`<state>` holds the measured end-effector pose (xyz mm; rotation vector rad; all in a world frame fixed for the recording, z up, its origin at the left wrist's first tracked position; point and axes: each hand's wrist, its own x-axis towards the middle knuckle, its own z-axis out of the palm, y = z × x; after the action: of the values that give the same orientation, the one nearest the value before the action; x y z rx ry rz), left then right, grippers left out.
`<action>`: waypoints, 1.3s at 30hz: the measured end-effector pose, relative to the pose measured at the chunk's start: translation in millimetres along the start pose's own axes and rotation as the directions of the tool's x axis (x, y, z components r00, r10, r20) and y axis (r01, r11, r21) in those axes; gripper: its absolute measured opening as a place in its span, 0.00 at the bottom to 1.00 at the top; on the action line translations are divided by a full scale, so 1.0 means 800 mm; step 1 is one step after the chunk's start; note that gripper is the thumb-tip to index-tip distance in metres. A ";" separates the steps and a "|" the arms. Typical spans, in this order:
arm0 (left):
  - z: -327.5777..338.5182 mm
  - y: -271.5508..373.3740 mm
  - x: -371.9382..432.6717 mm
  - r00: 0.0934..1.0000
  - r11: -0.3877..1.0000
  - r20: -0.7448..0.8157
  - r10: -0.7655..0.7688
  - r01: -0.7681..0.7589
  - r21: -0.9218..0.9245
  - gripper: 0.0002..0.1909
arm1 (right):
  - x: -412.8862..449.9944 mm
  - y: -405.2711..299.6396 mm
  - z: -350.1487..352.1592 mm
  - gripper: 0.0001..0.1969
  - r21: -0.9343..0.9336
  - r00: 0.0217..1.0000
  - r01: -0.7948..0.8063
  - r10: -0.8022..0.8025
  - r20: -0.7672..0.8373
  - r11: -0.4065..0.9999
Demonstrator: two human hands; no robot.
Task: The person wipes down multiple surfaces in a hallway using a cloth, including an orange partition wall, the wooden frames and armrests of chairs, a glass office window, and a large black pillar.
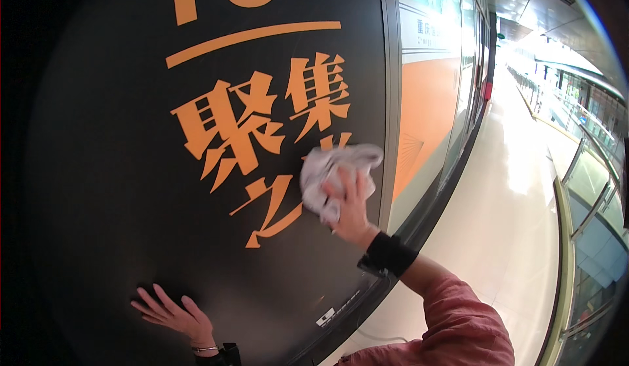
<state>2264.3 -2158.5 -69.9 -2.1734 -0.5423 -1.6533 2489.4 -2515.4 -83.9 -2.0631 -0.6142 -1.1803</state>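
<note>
A black wall panel (123, 169) with large orange lettering fills the left and middle of the head view. Against its right part, over some of the lettering, my right hand (351, 204) presses a bunched, pale cloth (319, 169), slightly blurred. A black band (388, 254) wraps my right wrist. At the lower left my left hand (172, 314) rests on the panel with its fingers spread and nothing in it. A thin bracelet (205, 349) and a black band are on the left wrist.
Right of the panel stands a metal frame strip (391, 96), then a glazed front with an orange graphic (425, 115). A pale, shiny walkway floor (501, 169) runs along it. A glass railing with metal rails (592, 209) borders the far right. Some cord (381, 337) lies on the floor.
</note>
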 end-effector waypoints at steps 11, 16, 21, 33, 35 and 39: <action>-0.020 0.067 0.036 0.997 0.999 0.073 0.001 0.003 -0.055 0.28 | 0.156 0.025 -0.064 0.33 -0.140 0.961 0.257 -0.238 0.142 0.956; -0.001 0.110 0.066 0.996 0.990 -0.001 0.086 -0.086 -0.108 0.28 | 0.419 0.017 -0.115 0.43 -0.064 0.897 0.183 -0.193 -0.398 0.981; 0.002 0.119 0.071 0.996 0.996 -0.064 0.058 -0.062 -0.067 0.28 | 0.518 -0.125 -0.216 0.37 -0.112 0.948 0.148 -0.174 -0.268 0.983; -0.017 0.177 0.108 0.999 0.994 0.050 0.015 -0.009 -0.110 0.29 | 0.418 -0.327 -0.110 0.30 -0.232 0.075 0.968 -0.993 -0.095 0.095; -0.016 0.181 0.111 0.999 0.997 0.034 0.021 -0.018 -0.072 0.29 | 0.494 -0.283 -0.128 0.30 -0.407 0.204 0.858 -0.934 -0.292 0.315; -0.014 0.179 0.106 0.999 0.999 0.026 0.029 -0.028 -0.024 0.30 | 0.572 -0.160 -0.188 0.34 -0.289 0.797 0.417 -0.499 -0.340 0.862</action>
<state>2347.1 -2280.2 7.6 -2.2120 -0.4989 -1.6264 2538.4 -2511.9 412.3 -1.7809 -0.8480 -1.9678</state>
